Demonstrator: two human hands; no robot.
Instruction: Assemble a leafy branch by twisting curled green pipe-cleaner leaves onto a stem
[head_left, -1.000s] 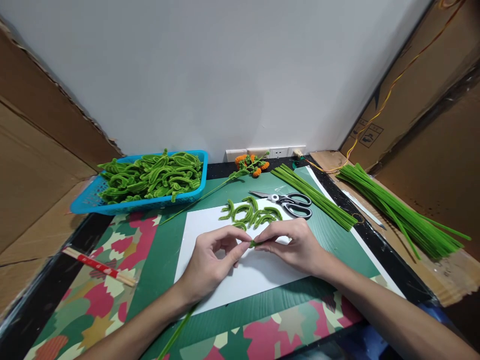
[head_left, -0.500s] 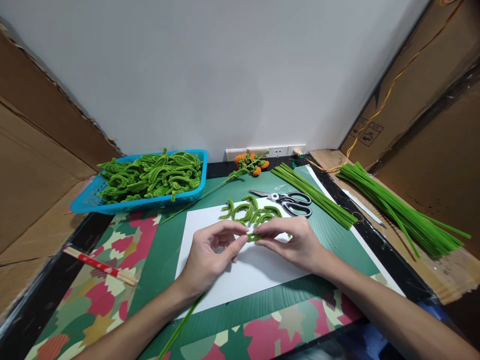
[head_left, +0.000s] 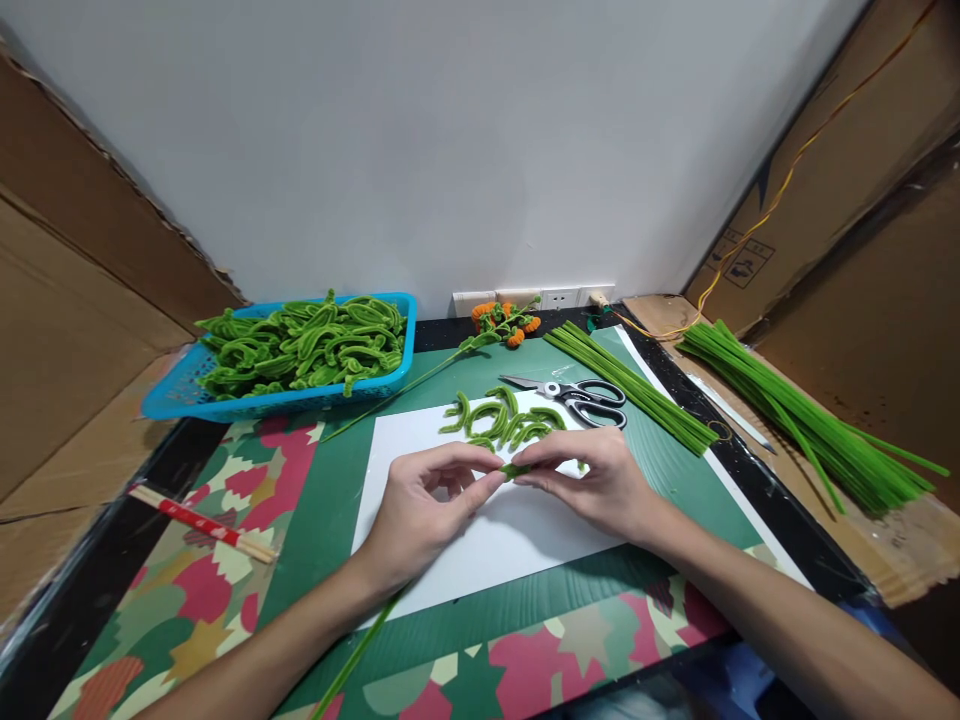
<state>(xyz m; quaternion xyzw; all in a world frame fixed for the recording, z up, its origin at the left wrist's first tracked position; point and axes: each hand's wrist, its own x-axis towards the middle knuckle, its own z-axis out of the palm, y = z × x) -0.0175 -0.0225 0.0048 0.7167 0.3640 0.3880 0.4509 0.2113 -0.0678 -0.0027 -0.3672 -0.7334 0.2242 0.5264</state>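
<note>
Over the white sheet point(head_left: 480, 550), my left hand point(head_left: 420, 505) and my right hand point(head_left: 589, 480) meet at the fingertips. Both pinch one short piece of green pipe cleaner point(head_left: 513, 469), mostly covered by the fingers. Just beyond them lie several bent green pipe cleaner pieces point(head_left: 491, 418), curled into arcs. Black-and-grey scissors point(head_left: 577, 393) rest behind my right hand with the blades pointing left. A long green stem point(head_left: 356, 650) runs from under my left wrist to the front edge of the view.
A blue basket point(head_left: 176, 400) heaped with green fuzzy pieces stands at the back left. An orange-flowered stem point(head_left: 514, 325) lies at the back. Bundles of straight green pipe cleaners point(head_left: 634, 390) lie to the right, beside a craft knife point(head_left: 731, 412). Wrapped chopsticks point(head_left: 202, 523) lie left.
My fingertips have drawn closer together around the pipe cleaner piece, so less of it shows. The view has shifted very slightly; the other things stay where they were.
</note>
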